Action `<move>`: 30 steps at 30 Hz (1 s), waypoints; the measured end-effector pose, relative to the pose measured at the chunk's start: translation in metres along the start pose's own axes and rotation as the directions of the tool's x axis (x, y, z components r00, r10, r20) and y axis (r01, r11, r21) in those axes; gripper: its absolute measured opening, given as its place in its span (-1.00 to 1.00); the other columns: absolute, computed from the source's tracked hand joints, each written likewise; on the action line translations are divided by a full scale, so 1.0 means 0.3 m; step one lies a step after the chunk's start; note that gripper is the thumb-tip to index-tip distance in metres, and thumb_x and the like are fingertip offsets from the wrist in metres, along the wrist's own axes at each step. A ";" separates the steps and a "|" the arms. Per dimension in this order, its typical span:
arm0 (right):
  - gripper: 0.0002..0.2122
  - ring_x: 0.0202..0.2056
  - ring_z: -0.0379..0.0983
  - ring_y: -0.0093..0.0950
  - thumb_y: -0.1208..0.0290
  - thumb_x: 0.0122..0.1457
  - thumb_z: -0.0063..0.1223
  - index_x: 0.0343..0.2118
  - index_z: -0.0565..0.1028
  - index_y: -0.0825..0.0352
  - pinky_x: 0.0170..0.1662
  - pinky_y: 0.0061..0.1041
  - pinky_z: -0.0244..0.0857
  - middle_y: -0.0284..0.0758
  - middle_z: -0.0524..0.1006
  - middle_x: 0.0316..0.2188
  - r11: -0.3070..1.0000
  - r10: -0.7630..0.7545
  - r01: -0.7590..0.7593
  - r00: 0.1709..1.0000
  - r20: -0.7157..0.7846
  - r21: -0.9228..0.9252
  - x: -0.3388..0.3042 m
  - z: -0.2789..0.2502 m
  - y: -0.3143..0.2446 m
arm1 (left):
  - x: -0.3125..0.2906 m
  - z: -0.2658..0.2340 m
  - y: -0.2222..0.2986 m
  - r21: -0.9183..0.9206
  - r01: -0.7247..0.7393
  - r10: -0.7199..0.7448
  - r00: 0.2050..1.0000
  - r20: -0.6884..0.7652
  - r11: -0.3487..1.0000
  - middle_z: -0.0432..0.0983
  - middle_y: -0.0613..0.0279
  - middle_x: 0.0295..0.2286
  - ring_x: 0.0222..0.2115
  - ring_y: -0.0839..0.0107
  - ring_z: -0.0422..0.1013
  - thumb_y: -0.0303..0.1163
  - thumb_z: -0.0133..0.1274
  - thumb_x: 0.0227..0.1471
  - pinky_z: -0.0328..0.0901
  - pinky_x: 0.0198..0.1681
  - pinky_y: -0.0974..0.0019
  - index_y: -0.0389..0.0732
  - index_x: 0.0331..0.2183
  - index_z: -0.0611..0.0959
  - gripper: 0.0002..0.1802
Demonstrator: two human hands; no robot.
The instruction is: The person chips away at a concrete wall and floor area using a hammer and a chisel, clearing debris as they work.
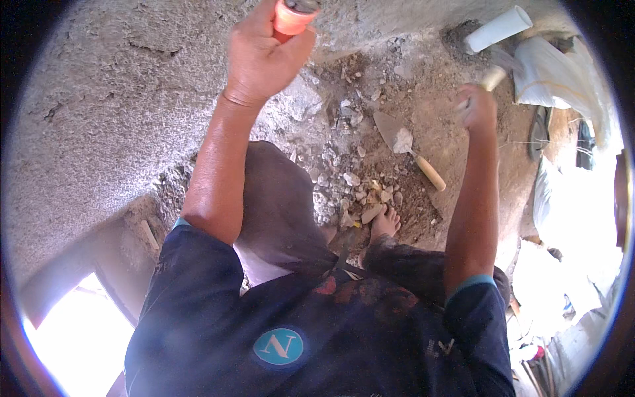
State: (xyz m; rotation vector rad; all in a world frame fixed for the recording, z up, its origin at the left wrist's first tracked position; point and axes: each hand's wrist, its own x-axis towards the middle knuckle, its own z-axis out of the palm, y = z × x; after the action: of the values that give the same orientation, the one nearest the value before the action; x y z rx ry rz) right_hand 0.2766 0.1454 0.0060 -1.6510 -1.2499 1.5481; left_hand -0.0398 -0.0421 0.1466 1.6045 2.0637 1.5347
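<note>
Left hand (264,59), top centre of the frame: fingers curled tightly round a smooth orange-red grip (291,23) with a dark, roundish end, cut off by the upper edge. Right hand (477,109), upper right: closed in a fist on a pale, rod-shaped tool handle (493,78); the greyish head beyond it is blurred by motion. Between the arms, a pointed metal trowel (393,131) with a wooden handle lies on brown, dusty ground (423,106), a whitish lump on its blade. Jagged stone rubble (354,178) fills the centre, beside a bare foot (385,223). A rough, pitted grey wall (112,132) covers the left; a white pipe (499,30) and crumpled white sacks (552,73) stand upper right.
</note>
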 end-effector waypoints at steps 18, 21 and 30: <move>-0.92 -0.53 0.49 -0.44 0.44 0.03 0.05 -0.45 0.50 0.33 -0.47 -0.48 0.39 -0.26 0.53 -0.55 0.723 -0.458 0.405 0.888 0.051 -0.560 0.011 0.064 0.134 | 0.011 -0.012 -0.002 -0.068 -0.040 0.037 0.998 -0.053 0.997 0.52 0.37 -0.43 -0.42 0.67 0.37 -0.43 0.23 -0.13 0.29 -0.33 0.53 -0.24 -0.28 0.59 -0.71; -0.87 -0.51 0.48 -0.42 0.41 0.05 0.04 -0.43 0.51 0.37 -0.48 -0.49 0.38 -0.20 0.53 -0.51 0.942 -0.274 0.247 0.957 -0.094 -0.225 -0.196 0.377 0.343 | 0.025 0.008 0.037 0.018 0.004 -0.003 0.998 -0.065 1.000 0.52 0.37 -0.44 -0.42 0.66 0.37 -0.41 0.23 -0.12 0.30 -0.34 0.51 -0.25 -0.27 0.59 -0.70; -0.84 -0.58 0.44 -0.51 0.37 0.07 -0.01 -0.44 0.56 0.33 -0.53 -0.52 0.36 -0.34 0.50 -0.58 0.570 -0.117 0.455 0.869 0.481 -0.684 -0.154 0.104 0.130 | 0.002 0.047 0.092 0.100 -0.151 0.146 0.988 0.052 0.983 0.54 0.36 -0.44 -0.41 0.64 0.39 -0.39 0.23 -0.12 0.32 -0.33 0.47 -0.24 -0.25 0.59 -0.68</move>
State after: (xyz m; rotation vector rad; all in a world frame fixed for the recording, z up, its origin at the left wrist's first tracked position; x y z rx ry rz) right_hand 0.2609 0.0819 -0.0129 -1.4685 -2.5721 1.1828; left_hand -0.0131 -0.0349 0.1607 1.8513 2.0743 1.4419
